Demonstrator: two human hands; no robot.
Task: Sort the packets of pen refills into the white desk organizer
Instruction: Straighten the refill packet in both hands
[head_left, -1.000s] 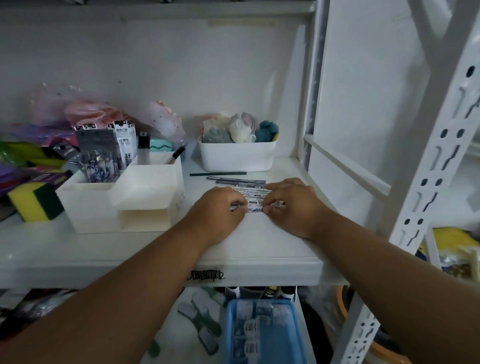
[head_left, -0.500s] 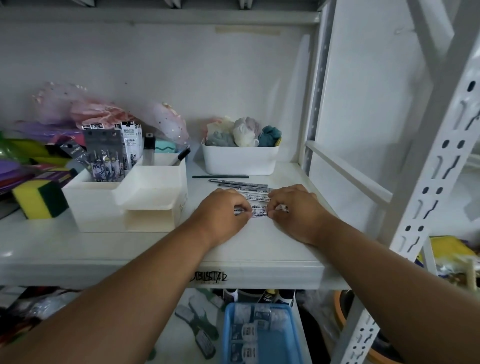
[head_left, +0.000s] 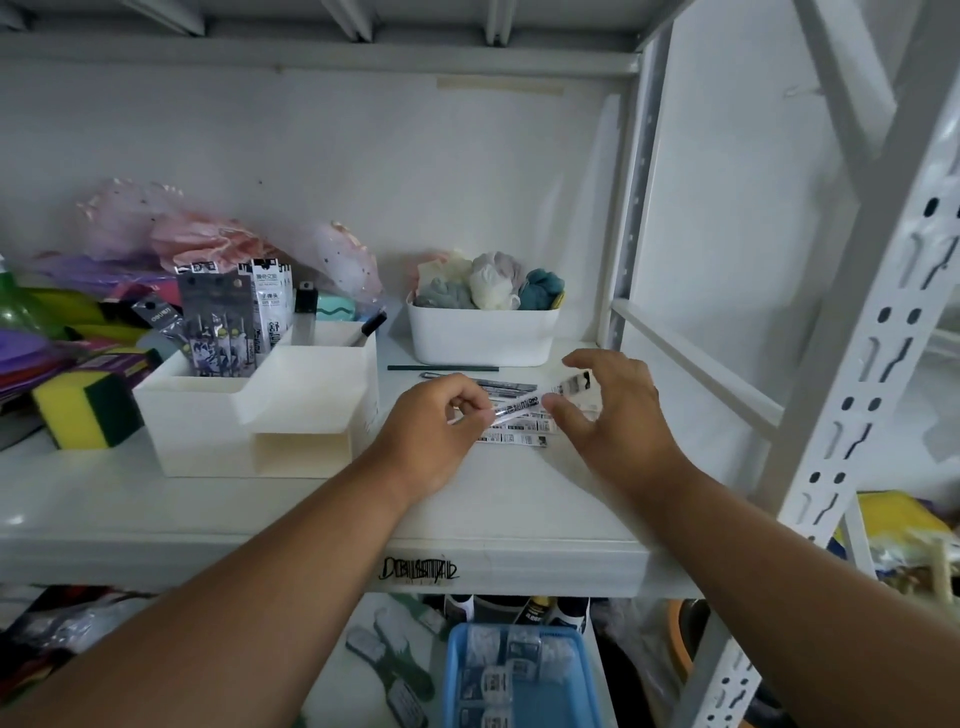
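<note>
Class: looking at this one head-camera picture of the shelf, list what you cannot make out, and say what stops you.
1. Print on the raised refill packet: too small and blurred.
2. Number of packets on the shelf: left hand and right hand cover part of the pile.
3. Organizer front tray's contents: its wall hides them.
4. Blue basket: cut off by the bottom edge.

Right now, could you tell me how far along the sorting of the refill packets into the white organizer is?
Partly done. Several packets already stand upright in the back-left compartment of the white desk organizer. In hand: the left hand pinches one refill packet lifted off the shelf, with the right hand open at its far end. Left: a few packets on the shelf under the hands.
</note>
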